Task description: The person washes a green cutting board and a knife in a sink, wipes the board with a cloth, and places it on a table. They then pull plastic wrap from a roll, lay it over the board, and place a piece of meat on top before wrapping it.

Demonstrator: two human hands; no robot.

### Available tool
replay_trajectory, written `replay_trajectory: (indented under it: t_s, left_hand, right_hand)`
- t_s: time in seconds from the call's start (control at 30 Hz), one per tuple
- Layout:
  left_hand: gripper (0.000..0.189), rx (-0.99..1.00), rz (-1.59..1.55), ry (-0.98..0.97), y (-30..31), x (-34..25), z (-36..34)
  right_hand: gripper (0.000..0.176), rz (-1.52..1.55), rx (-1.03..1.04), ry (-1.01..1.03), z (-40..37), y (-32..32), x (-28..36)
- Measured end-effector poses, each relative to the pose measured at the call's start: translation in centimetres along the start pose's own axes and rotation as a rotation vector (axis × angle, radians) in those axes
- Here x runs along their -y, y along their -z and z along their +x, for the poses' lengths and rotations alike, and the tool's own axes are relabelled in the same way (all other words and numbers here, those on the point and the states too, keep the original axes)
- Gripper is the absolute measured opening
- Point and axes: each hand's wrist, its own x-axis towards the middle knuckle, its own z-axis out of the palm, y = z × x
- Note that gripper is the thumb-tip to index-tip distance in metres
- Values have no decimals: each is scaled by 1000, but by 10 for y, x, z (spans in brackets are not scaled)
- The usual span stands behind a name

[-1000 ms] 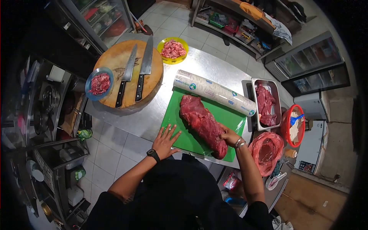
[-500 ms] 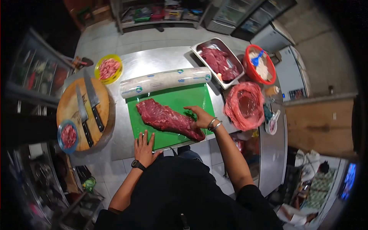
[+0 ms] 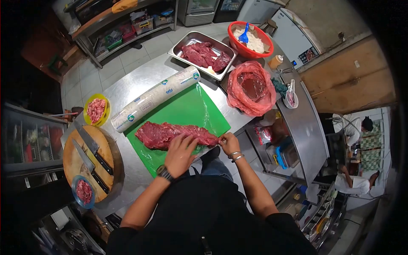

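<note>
A long piece of raw red meat point(image 3: 159, 135) lies on a green cutting board point(image 3: 204, 108) with clear film on it. My left hand point(image 3: 180, 156), with a watch at the wrist, rests against the meat's near side, its fingers spread. At the meat's right end, my right hand point(image 3: 229, 144) is closed in a pinch; what is between the fingertips, meat edge or film, is too small to tell. A large roll of plastic film point(image 3: 155, 100) lies along the board's far edge.
Two knives point(image 3: 90, 163) lie on a round wooden block point(image 3: 70, 157) at left. Bowls of cut meat point(image 3: 97, 111) stand nearby. Beyond the board are a steel tray point(image 3: 174, 51), a red basin point(image 3: 267, 53) and a red bag point(image 3: 267, 91). Two people point(image 3: 352, 182) are at far right.
The view has turned. My left hand has moved from the board's near edge onto the meat. My right hand has gone from open over the meat to a pinch at its right end.
</note>
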Motion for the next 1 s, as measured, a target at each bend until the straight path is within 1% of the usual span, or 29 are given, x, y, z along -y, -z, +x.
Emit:
replay_trajectory:
  t_s: [0.03,0.07,0.1,0.13,0.17,0.2,0.23,0.27,0.33,0.37,0.4,0.43,0.47,0.5,0.53,0.6,0.63,0.7,0.73,0.8,0.83,0.9,1.0]
  left_hand:
    - [60,0,5,-4,-6,-6,17]
    - [59,12,41,-75,-15,-9,33]
    - [58,23,79,-143,-25,-11,45]
    - [58,14,93,-141,-42,-8,53]
    - [55,40,170,-164,-64,-2,59]
    - [53,67,245,-183,-74,-3,64]
    - [49,95,254,-168,-82,-4,65]
    - [49,91,261,-159,-87,-6,68]
    - [37,197,305,-162,-98,-10,65]
    - [37,189,319,-150,-100,-10,69]
    - [32,223,376,-164,-103,-10,70]
    - [26,263,428,-175,-106,-10,67]
    - [26,265,434,-156,-107,-11,66]
    - [23,239,431,-159,-107,-11,67]
    - [21,209,431,-163,-106,-10,70]
    - [23,177,450,-144,-108,-4,73]
    - [23,145,449,-126,-110,-3,73]
    - [25,100,466,-91,-110,-4,73]
    - [25,98,475,-77,-109,-5,74]
    - [24,47,445,-54,-114,-4,75]
    - [24,48,454,-39,-117,-5,75]
    - [24,26,402,-18,-121,-10,76]
    - [22,-44,301,-31,-130,-10,76]
  right_hand:
    - [16,-11,-16,53,-2,-1,-1]
    - [14,-22,-33,112,0,-2,-3]
    - [12,-71,-112,258,0,-3,-14]
    - [12,-66,-117,273,-1,0,-17]
    - [13,105,-55,165,-4,3,-21]
    - [14,274,12,55,-7,3,-31]
    - [16,251,40,93,-5,2,-40]
    - [16,254,46,103,-1,1,-42]
    - [16,521,214,-76,-4,-7,-46]
    - [18,429,217,-22,-2,-8,-47]
    - [18,431,230,-6,3,-7,-50]
    - [19,362,284,49,3,-6,-55]
    - [21,293,338,105,2,0,-55]
    - [24,75,434,175,2,23,-43]
    - [24,73,448,193,3,28,-45]
    - [26,-61,389,312,5,37,-56]
    - [26,-61,405,324,5,42,-63]
    - [26,-59,305,280,7,51,-74]
    - [26,-57,313,295,8,53,-77]
    - [26,-3,301,261,6,61,-74]
    - [26,1,312,274,4,64,-70]
    - [26,84,422,252,3,63,-65]
    - [27,142,457,291,4,66,-59]
